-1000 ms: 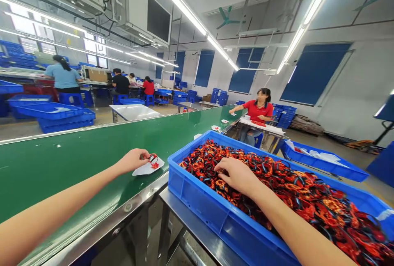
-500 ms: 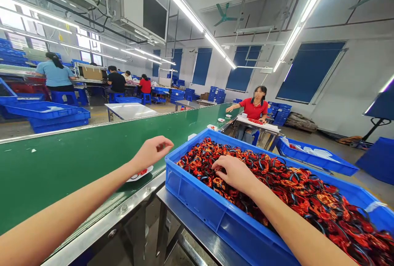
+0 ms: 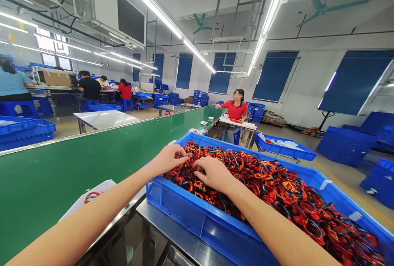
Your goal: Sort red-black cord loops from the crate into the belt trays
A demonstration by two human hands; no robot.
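A blue crate (image 3: 197,221) in front of me is heaped with red and black cord bands (image 3: 277,188). Both my hands are inside its near left corner, on top of the heap. My left hand (image 3: 168,159) has its fingers pinched together against the bands. Right beside it, my right hand (image 3: 214,173) has its fingers curled down into the heap. What either hand grips is hidden among the bands. A white card (image 3: 92,198) with a red band on it lies on the green conveyor belt (image 3: 61,163), under my left forearm.
The belt runs away to the far right, where a person in a red shirt (image 3: 235,110) sits at a small table. A second blue crate (image 3: 286,149) stands behind mine. More blue crates (image 3: 341,145) are stacked on the floor at right. Other workers sit at far left.
My left hand left the white card with the band on the belt and swung right into the crate beside my right hand. The view turned right.
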